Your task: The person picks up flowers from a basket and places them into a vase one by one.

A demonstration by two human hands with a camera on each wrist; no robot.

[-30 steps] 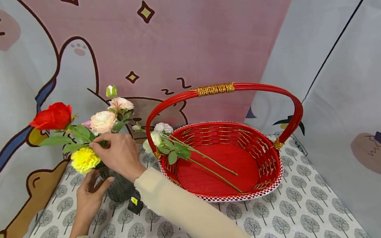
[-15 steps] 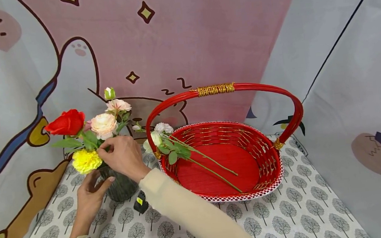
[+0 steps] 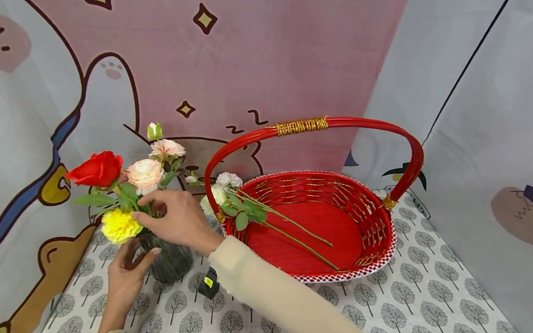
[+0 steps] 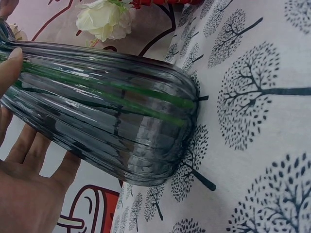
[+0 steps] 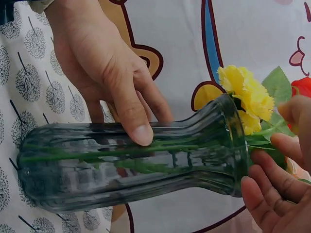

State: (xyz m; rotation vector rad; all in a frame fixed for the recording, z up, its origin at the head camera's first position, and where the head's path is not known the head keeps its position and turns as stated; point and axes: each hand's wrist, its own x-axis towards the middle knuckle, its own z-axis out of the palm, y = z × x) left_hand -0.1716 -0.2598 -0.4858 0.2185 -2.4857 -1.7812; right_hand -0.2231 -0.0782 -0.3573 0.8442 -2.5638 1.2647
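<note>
A ribbed grey glass vase [image 3: 172, 262] stands upright on the table at the left. My left hand [image 3: 126, 274] grips its side, thumb on the glass and fingers behind, as the right wrist view shows. At the vase's mouth, my right hand [image 3: 175, 214] has thumb and forefinger parted beside the stems; other fingertips [image 5: 247, 180] are right at the rim. The vase holds a red rose [image 3: 97, 170], a yellow carnation-like flower [image 3: 120, 225] and pale peach blooms [image 3: 145, 175]. Green stems [image 4: 160, 97] show through the glass.
A red woven basket [image 3: 380, 230] with a tall arched handle [image 3: 302, 126] stands right of the vase. White flowers [image 3: 228, 180] lie over its left rim, their stems inside. Tree-print cloth [image 3: 411, 302] covers the table; a cartoon curtain [image 3: 285, 54] hangs behind.
The red rose has moved right and slightly down, closer over the vase. My right hand has shifted right, and its thumb and forefinger have parted. The left hand stays on the vase.
</note>
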